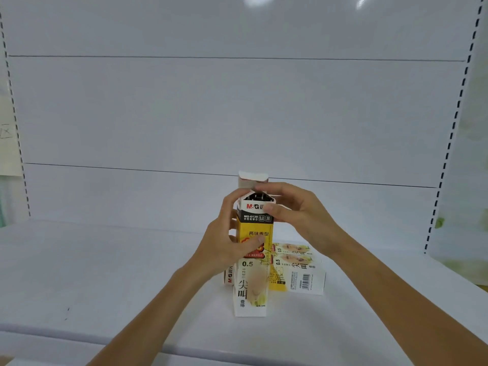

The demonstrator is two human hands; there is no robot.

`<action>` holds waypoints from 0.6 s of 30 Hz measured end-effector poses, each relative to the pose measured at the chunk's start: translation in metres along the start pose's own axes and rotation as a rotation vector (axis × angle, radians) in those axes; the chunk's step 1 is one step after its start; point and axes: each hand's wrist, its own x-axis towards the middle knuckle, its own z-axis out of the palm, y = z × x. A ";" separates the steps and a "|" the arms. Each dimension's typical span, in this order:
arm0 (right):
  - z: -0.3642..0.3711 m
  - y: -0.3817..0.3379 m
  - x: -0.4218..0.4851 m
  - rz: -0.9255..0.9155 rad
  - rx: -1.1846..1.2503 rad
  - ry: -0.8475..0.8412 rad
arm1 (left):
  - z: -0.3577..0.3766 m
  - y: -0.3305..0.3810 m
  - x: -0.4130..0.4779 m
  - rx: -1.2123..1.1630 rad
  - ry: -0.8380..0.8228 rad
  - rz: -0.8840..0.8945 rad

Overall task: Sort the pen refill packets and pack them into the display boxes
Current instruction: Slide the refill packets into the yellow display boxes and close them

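Note:
A tall yellow and white refill box (pixel 251 283) stands upright on the white shelf (pixel 105 273). Its top flap (pixel 252 178) is raised and dark refill ends show in the opening. My left hand (pixel 227 239) wraps around the box's middle from the left, thumb across the front. My right hand (pixel 295 207) pinches the upper right corner near the opening. Behind the box, two similar boxes (pixel 301 270) lie flat, stacked, with a barcode facing me. The end of another box (pixel 229 277) shows behind my left wrist.
The shelf has a white back panel (pixel 237 114) and perforated uprights at the left (pixel 15 128) and the right (pixel 454 122). A paper label (pixel 8 138) hangs at the far left. The shelf's front edge (pixel 184 347) runs near the bottom of the view.

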 end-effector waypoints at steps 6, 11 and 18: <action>0.003 0.002 0.001 -0.021 -0.065 0.130 | 0.000 -0.006 0.002 -0.075 -0.007 -0.040; 0.004 0.000 0.001 -0.027 -0.146 0.099 | 0.021 -0.025 -0.020 -0.270 0.012 -0.187; 0.010 0.000 0.010 0.087 0.098 0.099 | 0.025 -0.021 -0.029 -0.280 0.004 -0.222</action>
